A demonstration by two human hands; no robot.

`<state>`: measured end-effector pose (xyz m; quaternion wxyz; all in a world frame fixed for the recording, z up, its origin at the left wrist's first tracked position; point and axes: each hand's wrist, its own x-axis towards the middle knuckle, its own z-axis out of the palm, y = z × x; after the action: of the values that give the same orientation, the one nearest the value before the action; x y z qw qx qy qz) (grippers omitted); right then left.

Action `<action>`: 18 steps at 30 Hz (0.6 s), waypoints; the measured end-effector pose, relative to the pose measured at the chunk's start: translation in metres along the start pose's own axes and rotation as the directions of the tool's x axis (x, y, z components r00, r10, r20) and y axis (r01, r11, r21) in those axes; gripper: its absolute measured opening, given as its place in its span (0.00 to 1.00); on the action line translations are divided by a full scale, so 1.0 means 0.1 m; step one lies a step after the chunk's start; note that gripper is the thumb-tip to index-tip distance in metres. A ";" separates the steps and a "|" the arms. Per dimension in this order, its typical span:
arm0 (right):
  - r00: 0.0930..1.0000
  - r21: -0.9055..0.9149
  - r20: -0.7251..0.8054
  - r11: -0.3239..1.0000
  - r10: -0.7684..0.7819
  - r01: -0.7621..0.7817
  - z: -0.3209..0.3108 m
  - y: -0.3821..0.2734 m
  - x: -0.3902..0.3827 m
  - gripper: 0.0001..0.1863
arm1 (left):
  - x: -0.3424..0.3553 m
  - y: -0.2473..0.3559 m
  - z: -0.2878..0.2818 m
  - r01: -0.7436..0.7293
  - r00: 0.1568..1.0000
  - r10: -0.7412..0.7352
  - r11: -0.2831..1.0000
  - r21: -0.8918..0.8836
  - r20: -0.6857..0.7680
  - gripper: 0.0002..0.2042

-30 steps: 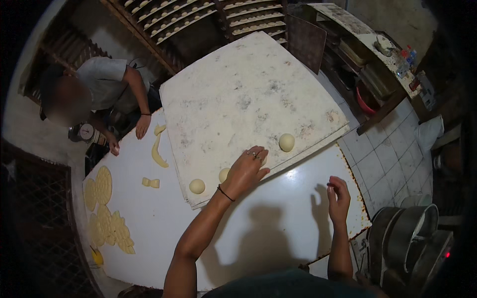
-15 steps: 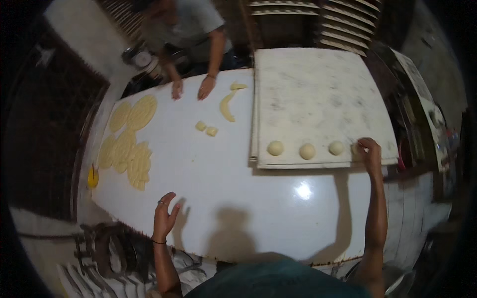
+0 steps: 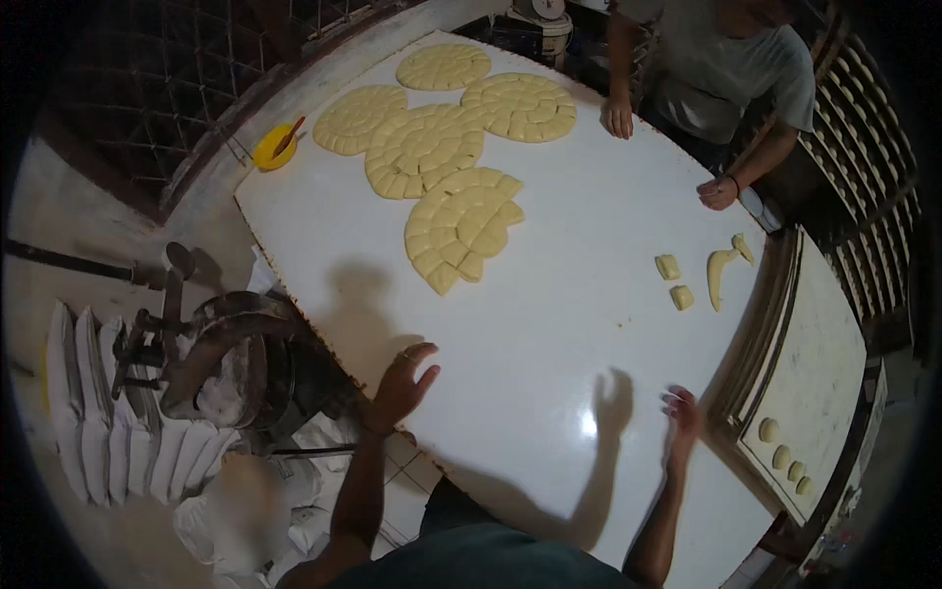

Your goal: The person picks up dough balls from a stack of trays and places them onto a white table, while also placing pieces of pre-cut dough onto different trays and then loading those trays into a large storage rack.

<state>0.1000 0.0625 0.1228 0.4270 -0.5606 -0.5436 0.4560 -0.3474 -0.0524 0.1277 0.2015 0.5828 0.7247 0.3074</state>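
Over the near left edge of the white table (image 3: pixel 549 363) is my left hand (image 3: pixel 400 385), its fingers and thumb apart and nothing in it. My right hand (image 3: pixel 683 417) is above the table toward the right, fingers loosely spread, a little blurred and without anything in them. Several flat dough rounds (image 3: pixel 427 147), scored into small pieces, lie at the far left. The nearest dough round (image 3: pixel 456 226) has a ragged, partly removed right side. Two small dough pieces (image 3: pixel 668 267) and a curved dough strip (image 3: pixel 718 280) lie farther off, beyond my right hand.
Right of the table, a floured board (image 3: pixel 814 363) atop a stack holds several dough balls (image 3: pixel 781 456). Across the table stands a co-worker (image 3: pixel 711 88), both hands at its edge. A yellow bowl (image 3: pixel 273 147) sits at the left edge. Machinery (image 3: pixel 231 363) and stacked sacks (image 3: pixel 132 422) are left.
My view has swung to the left. My right hand has left the dough ball at the board's end and come back over the table. My left hand stays near the table's near edge.
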 end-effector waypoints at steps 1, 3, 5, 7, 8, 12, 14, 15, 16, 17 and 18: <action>0.991 -0.075 0.076 0.992 0.111 -0.106 0.75 0.24 0.31 0.16 | -0.01 0.03 0.04 0.092 0.995 -0.088 0.988 -0.124 0.037 0.15; 0.997 0.006 0.066 0.999 0.037 -0.038 2.15 0.14 0.95 0.14 | -0.13 -0.03 -0.01 0.193 0.980 -0.171 0.947 -0.258 0.103 0.15; 0.991 -0.493 0.023 0.861 -0.130 0.125 2.98 0.28 1.71 0.21 | -0.41 -0.19 0.06 0.299 0.947 -0.232 0.893 -0.337 0.224 0.16; 0.976 -0.712 0.078 0.696 0.202 -0.088 3.85 -0.52 1.85 0.23 | -0.78 -0.50 -0.01 0.369 0.923 -0.308 0.880 -0.299 0.232 0.15; 0.979 -0.786 0.029 0.610 0.203 -0.103 4.10 -0.43 1.98 0.23 | -0.83 -0.56 -0.05 0.317 0.941 -0.276 0.922 -0.222 0.197 0.15; 0.977 -0.498 0.211 0.861 0.006 0.102 4.28 -0.26 1.90 0.17 | -0.63 -0.66 -0.28 0.458 0.889 -0.426 0.834 -0.306 0.169 0.13; 0.965 -0.439 0.238 0.873 -0.114 0.212 3.92 0.14 1.98 0.17 | -0.20 -0.62 -0.21 0.342 0.940 -0.316 0.866 -0.365 0.131 0.12; 0.969 -0.458 0.246 0.883 0.014 0.103 3.78 0.06 1.83 0.17 | -0.05 -0.56 -0.22 0.276 0.961 -0.255 0.890 -0.363 0.107 0.12; 0.959 -0.478 0.242 0.878 0.145 -0.012 3.55 -0.03 1.64 0.16 | 0.07 -0.60 -0.09 0.270 0.963 -0.244 0.867 -0.418 0.117 0.12; 0.962 -0.444 0.199 0.892 0.187 -0.081 3.20 -0.03 1.43 0.17 | 0.18 -0.61 0.16 0.255 0.967 -0.216 0.841 -0.477 0.136 0.13; 0.961 -0.364 0.086 0.906 0.263 -0.215 2.81 -0.12 1.15 0.16 | 0.27 -0.49 0.41 0.301 0.948 -0.197 0.807 -0.508 0.250 0.14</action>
<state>-0.1775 0.1735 0.0671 0.2234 -0.6585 -0.5707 0.4368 -0.3625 -0.0243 0.0660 0.4627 0.4278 0.6569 0.4141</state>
